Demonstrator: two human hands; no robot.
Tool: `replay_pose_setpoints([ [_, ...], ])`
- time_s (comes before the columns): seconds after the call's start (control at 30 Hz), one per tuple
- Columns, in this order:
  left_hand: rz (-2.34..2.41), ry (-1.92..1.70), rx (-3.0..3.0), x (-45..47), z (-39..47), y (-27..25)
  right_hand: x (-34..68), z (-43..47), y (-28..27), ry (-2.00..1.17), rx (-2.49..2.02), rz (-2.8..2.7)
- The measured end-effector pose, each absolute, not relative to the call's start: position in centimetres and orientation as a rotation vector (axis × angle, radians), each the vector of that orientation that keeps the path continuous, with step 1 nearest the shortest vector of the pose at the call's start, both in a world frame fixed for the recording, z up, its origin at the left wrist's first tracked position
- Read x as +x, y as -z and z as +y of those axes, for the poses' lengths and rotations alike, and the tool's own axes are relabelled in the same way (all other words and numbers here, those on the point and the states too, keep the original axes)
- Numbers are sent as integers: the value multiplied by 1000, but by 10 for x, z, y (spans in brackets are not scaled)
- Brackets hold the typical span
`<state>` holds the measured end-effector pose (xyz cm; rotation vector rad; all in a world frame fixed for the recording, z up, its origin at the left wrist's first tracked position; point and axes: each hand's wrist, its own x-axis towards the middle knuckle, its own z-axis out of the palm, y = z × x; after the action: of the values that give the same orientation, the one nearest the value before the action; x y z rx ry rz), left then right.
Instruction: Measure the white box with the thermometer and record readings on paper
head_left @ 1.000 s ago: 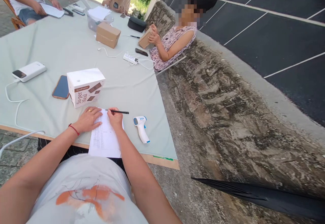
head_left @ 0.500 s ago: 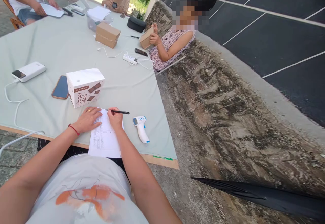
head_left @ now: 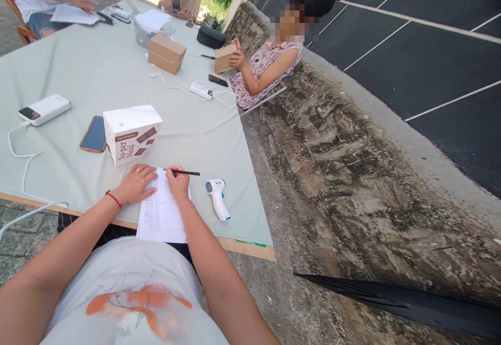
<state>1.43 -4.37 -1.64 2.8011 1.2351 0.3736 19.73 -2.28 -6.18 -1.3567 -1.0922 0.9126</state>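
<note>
A printed sheet of paper (head_left: 161, 214) lies at the near edge of the table, partly overhanging it. My left hand (head_left: 136, 182) rests flat with fingers spread on the sheet's upper left. Near the sheet's top right, my right hand (head_left: 178, 182) is closed around a black pen (head_left: 188, 173), whose rear end points right. The fingers hide part of the writing area. Just beyond my left hand stands a white "Super Meal" box (head_left: 133, 133). To the right of my right hand lies a white and blue infrared thermometer (head_left: 217, 199).
Left of the box are a smartphone (head_left: 94, 134) and a white power bank (head_left: 45, 110) with its cable. Farther back are a brown carton (head_left: 167, 54), a power strip (head_left: 201, 91), a black case (head_left: 211, 37) and a plastic bin (head_left: 145, 37). Several people sit around the table.
My hands and the pen look almost unmoved. Across the table, one person has tilted a small carton, and the person at far left has lifted a hand off some papers.
</note>
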Motion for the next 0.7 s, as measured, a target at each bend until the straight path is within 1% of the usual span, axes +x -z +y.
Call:
replay_pose_setpoints([
  [0.4, 1238, -354, 2802, 14, -44, 16, 196, -24, 57, -919, -1369, -1123],
  [0.7, 1201, -432, 2773, 13, -43, 16, 197, -24, 61, -867, -1338, -1085],
])
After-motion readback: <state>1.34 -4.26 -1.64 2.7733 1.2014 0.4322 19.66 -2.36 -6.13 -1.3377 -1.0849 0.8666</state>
